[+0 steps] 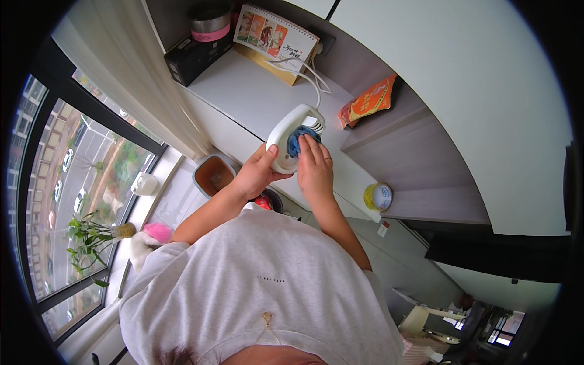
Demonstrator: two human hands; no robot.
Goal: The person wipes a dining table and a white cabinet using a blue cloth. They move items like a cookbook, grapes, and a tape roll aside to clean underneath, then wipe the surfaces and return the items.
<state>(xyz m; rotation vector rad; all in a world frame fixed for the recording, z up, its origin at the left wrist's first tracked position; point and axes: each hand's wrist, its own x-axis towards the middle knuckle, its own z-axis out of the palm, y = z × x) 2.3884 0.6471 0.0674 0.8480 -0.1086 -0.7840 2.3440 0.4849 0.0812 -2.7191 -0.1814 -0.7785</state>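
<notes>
My left hand (256,175) grips the lower left rim of a small white corded appliance (276,141), with the thumb on its front edge. The appliance has a raised curved rim and a slotted part near its top, and its exact kind is unclear. In my right hand (315,171) a crumpled blue cloth (297,141) is pressed against the appliance's inner face, fingers spread over the cloth. Both hands are above the front edge of a white countertop (246,98). From the appliance's top a white cord (318,93) runs back towards the wall.
A desk calendar (273,39), a black box (198,59) with a round tin (210,27), and an orange pouch (368,102) stand at the back. Tape rolls (379,196) sit at the right. Below left is a bin (214,175); a potted plant (122,231) is by the window.
</notes>
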